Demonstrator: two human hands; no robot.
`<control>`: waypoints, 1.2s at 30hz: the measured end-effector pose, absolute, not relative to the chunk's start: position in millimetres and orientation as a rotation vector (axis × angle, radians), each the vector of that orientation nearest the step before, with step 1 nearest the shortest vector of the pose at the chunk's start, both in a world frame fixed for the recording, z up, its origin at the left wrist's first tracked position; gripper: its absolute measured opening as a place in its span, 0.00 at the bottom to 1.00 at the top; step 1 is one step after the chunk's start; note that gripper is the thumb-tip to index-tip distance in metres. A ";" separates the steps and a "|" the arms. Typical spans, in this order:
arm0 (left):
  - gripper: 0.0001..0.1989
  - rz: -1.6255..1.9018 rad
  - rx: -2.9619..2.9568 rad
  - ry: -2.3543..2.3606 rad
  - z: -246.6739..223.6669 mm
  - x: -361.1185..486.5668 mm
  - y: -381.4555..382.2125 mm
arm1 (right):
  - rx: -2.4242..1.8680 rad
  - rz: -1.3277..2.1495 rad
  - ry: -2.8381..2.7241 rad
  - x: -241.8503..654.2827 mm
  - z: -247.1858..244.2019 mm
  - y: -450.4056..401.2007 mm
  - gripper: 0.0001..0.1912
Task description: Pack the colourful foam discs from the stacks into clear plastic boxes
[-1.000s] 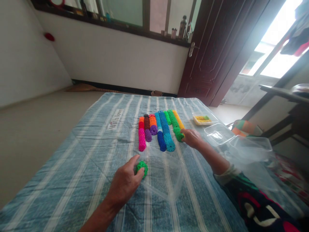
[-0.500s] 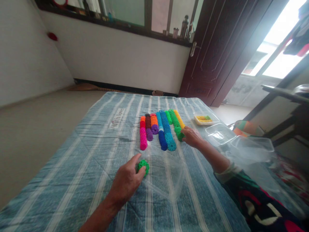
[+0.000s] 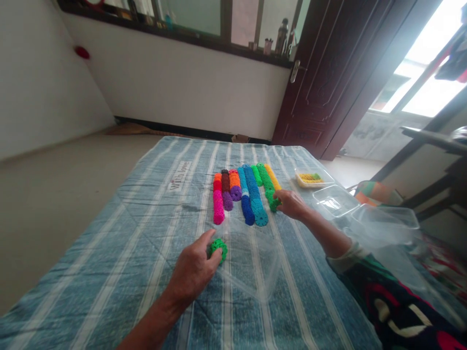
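Green notched discs [image 3: 219, 250] are pinched between the thumb and fingers of my left hand [image 3: 195, 265], over the left side of a clear plastic container [image 3: 251, 262]. My right hand [image 3: 290, 203] has its fingers closed on the near end of a green row of discs [image 3: 268, 182]. Left of that row lie several stacked rows of discs: a light blue one [image 3: 260, 214], a dark blue one [image 3: 248, 214], an orange and purple one [image 3: 235, 182], a brown and purple one [image 3: 226, 187] and a red and pink one [image 3: 218, 206]. A yellow row [image 3: 272, 176] lies just beyond my right hand.
A clear box with yellow and green discs [image 3: 310, 180] stands at the right edge of the striped cloth [image 3: 146, 233]. Nearer are transparent empty-looking containers [image 3: 333, 201]. A dark red door [image 3: 321, 82] stands behind, and a dark rack [image 3: 434, 170] is at the right.
The view has shifted slightly. Both hands keep nearly the same places, and my left hand still holds green discs. My right fingers have moved little at the green row's near end.
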State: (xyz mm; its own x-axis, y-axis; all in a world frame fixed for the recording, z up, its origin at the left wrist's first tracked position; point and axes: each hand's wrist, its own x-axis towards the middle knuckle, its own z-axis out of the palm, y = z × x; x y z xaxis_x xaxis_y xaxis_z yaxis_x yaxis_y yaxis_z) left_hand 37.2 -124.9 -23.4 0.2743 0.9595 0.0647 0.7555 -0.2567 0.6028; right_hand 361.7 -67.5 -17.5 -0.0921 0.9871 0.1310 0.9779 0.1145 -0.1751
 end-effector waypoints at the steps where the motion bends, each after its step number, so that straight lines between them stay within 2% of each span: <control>1: 0.28 0.587 2.091 1.547 -23.3 37.3 -125.2 | -1.940 0.077 -2.171 361.9 -18.2 -68.1 0.17; 8: 0.28 0.581 2.075 1.546 -23.0 39.7 -127.9 | -1.824 0.212 -2.143 357.4 -0.3 -84.5 0.06; 13: 0.28 0.554 2.072 1.559 -20.0 42.4 -131.4 | -1.314 0.479 -2.293 311.0 46.5 -128.7 0.03; 16: 0.27 0.568 2.080 1.563 -17.9 42.9 -132.6 | -1.128 0.528 -2.501 268.1 56.0 -149.5 0.03; 23: 0.27 0.559 2.068 1.498 -15.8 41.0 -132.3 | -1.202 0.463 -2.734 217.3 20.2 -142.1 0.11; 28: 0.24 0.553 2.028 1.478 -14.1 40.2 -132.5 | -1.240 0.485 -2.641 217.7 4.3 -137.7 0.07; 32: 0.27 0.563 1.953 1.417 -12.0 37.2 -132.3 | -1.234 0.525 -2.498 218.4 -7.6 -137.9 0.05; 36: 0.29 0.604 1.890 1.343 -12.2 33.7 -131.3 | -1.212 0.579 -2.391 219.1 -16.9 -137.2 0.08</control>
State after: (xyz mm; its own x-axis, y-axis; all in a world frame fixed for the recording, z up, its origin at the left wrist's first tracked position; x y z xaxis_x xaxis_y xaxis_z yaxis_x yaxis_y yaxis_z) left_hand 33.7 -131.3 -12.2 0.3448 0.9380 -0.0355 0.5956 -0.1894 0.7806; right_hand 219.1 -137.2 -16.9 -0.5459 0.8225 0.1598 0.6582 0.5390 -0.5256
